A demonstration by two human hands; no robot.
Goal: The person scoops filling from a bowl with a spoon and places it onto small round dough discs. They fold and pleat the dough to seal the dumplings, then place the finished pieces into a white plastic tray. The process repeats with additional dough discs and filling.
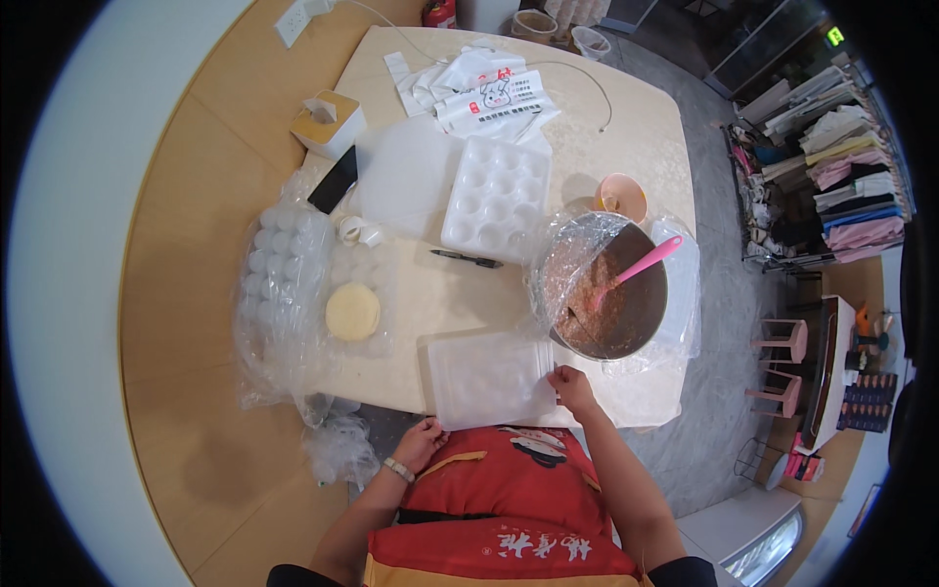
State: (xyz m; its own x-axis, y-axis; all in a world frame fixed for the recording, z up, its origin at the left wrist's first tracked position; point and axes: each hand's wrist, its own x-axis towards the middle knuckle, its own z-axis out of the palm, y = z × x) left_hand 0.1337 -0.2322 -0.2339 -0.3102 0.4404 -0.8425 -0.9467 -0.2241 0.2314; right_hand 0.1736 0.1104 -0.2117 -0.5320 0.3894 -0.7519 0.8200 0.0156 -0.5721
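Note:
My left hand pinches the lower left corner of a translucent plastic container, and my right hand grips its right edge. It lies at the table's near edge. Right of it stands a metal pot of minced filling, partly covered by plastic wrap, a pink spatula resting inside. A stack of round dough wrappers sits at left on a translucent moulded tray. Beyond the container are a black pen and a white tray with round hollows.
Plastic-wrapped moulded trays stand along the left edge, near a black phone and a tissue box. Printed plastic bags and a cable lie at the far side. A pink bowl stands behind the pot.

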